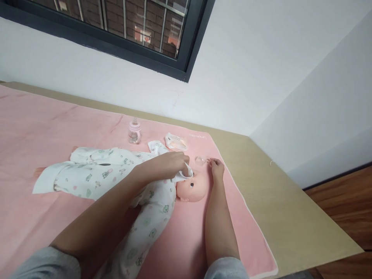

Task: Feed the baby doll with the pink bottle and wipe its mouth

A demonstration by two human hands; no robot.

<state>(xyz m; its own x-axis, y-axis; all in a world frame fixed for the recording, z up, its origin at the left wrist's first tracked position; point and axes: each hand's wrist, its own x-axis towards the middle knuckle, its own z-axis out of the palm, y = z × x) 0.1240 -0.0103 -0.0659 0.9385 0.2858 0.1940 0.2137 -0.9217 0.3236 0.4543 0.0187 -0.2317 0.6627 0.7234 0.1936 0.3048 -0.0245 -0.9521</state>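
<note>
A baby doll [192,190] in white printed clothes [116,170] lies on its back, its head toward the right. My left hand [176,162] is closed on a white cloth [187,172] over the lower part of the doll's face. Whether the cloth is separate from the clothing, I cannot tell. Beyond the doll's head, my right hand [217,168] pinches the edge of a small clear rounded piece [200,160], low over the mat. My left forearm hides part of the doll's chest.
A pink mat [232,209] covers much of the wooden surface [279,201]. A baby bottle [134,131] with a pink handle stands behind the doll. Beside it lies a small white and peach packet [176,142]. A white wall and a dark-framed window [186,66] rise behind.
</note>
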